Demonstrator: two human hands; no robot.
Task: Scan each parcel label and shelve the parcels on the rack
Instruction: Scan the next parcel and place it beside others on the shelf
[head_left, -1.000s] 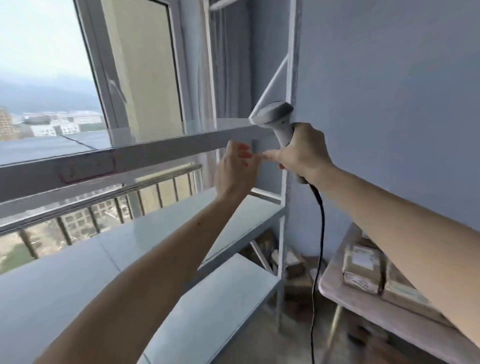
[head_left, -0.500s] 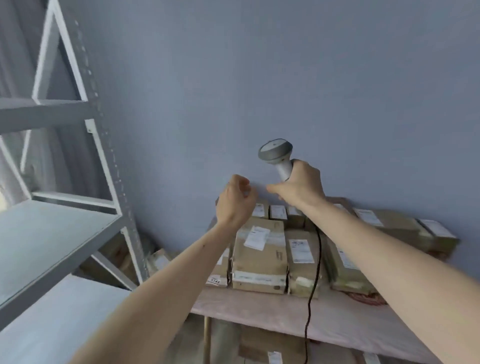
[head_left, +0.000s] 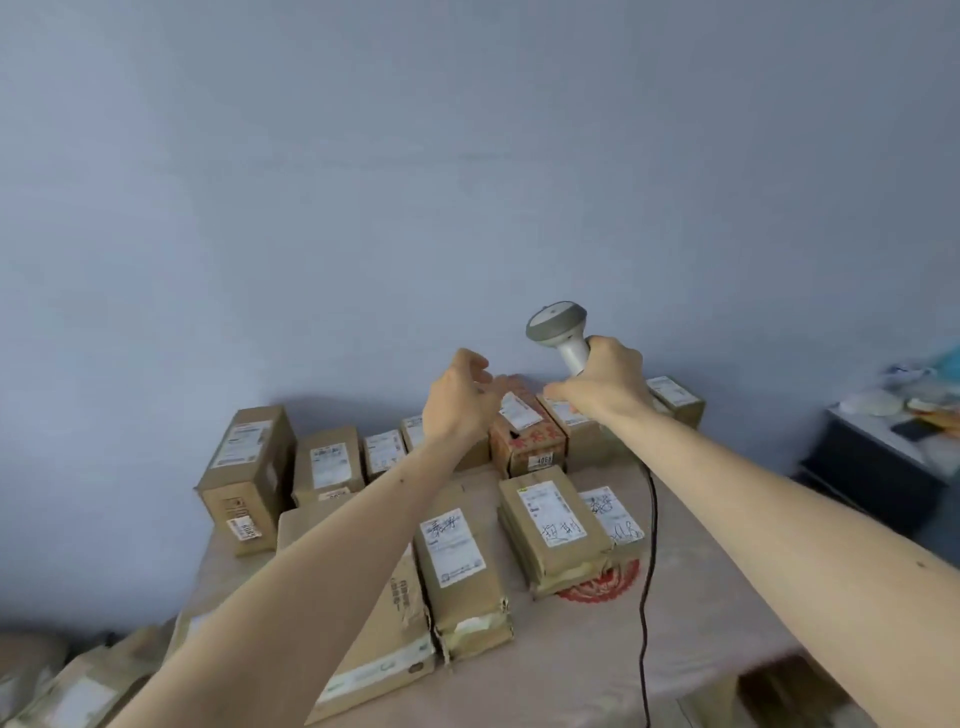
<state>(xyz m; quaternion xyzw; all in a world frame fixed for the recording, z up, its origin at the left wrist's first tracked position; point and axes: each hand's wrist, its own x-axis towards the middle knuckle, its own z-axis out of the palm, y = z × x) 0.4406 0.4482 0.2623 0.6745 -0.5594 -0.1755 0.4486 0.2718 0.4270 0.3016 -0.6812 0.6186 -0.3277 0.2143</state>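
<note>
Many brown cardboard parcels with white paper labels lie on the pale pink cloth-covered table (head_left: 727, 597), and that table is the place to find everything else from. Only the head view shows this moment.

Right hand (head_left: 605, 387): it is up over the far side of the table, with its fingers wrapped tight around the handle of the grey and white handheld scanner (head_left: 561, 332). The scanner's round head points up and away, toward the blue wall. Its thin black cable (head_left: 647, 571) hangs down across the table near the right side.

Left hand (head_left: 457, 400): it is also over the far side of the table, just beside the right hand. Its fingers are loosely bent with a gap between them, and it holds nothing.

Right under and just past the left hand's fingers sits a small brown box with red print (head_left: 527, 434), in the far row. Its white label faces up. Its long side runs away from the person, toward the wall. The left hand is the nearer one to it, so I think that hand will pick it up while the right hand turns the scanner down at the label.

Closer parcels, like the long taped brown parcel (head_left: 462, 571), lie flat with labels up. No rack shows here.
</note>
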